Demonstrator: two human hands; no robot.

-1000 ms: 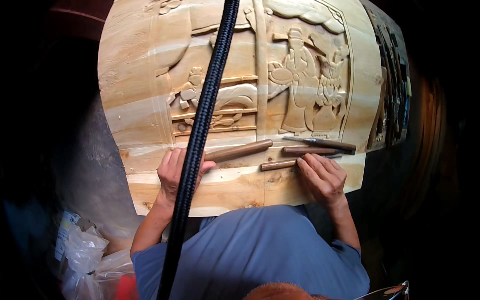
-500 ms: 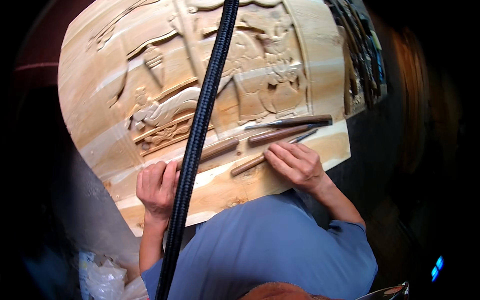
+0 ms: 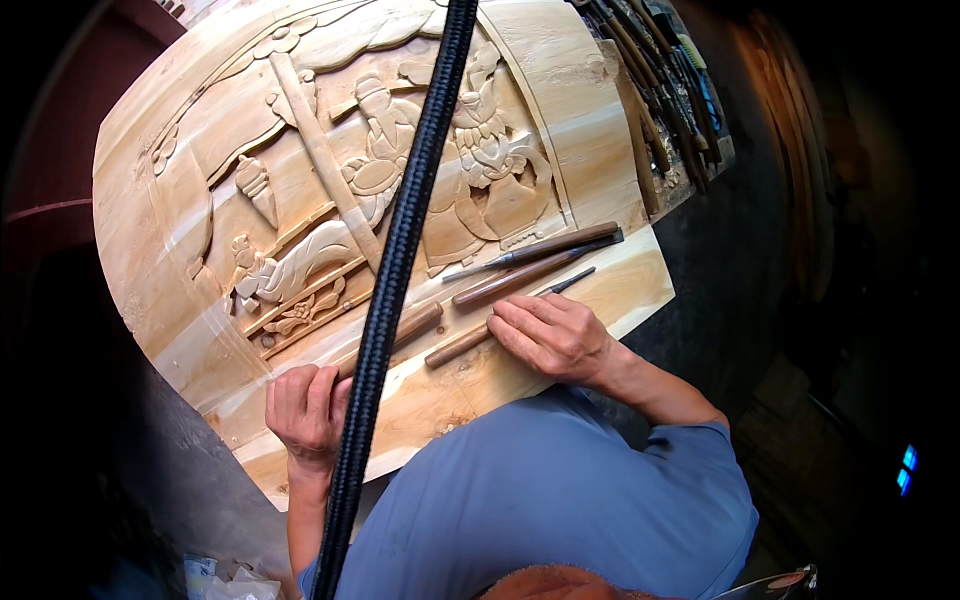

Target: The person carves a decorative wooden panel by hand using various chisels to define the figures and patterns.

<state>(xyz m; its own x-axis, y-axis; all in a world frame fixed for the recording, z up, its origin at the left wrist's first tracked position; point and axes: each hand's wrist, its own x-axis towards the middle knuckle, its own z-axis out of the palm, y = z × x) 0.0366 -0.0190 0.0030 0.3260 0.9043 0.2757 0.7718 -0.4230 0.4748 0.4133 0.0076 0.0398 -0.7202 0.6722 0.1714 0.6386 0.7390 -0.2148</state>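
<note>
A large pale wooden panel [image 3: 620,290], carved in relief with figures and curtains, lies before me. At its near left edge my left hand [image 3: 303,415] is closed around one end of a wooden-handled carving tool [image 3: 415,324]; the tool's far end is hidden in the fingers. My right hand [image 3: 552,338] grips a slim chisel [image 3: 457,350] lying low over the near border, its dark metal end pointing up to the right. Just beyond that hand, a chisel with a narrow blade [image 3: 470,272] and a thicker wooden-handled chisel [image 3: 515,278] rest side by side on the panel.
A dark braided cable [image 3: 405,225] crosses the view from top to bottom, covering part of the panel and the left tool. Many more carving tools [image 3: 665,85] lie in a heap beyond the right edge. Clear plastic bags [image 3: 240,583] sit at the lower left.
The whole view has shifted, so the panel and tools appear further left. Both hands keep their holds, with little movement against the panel.
</note>
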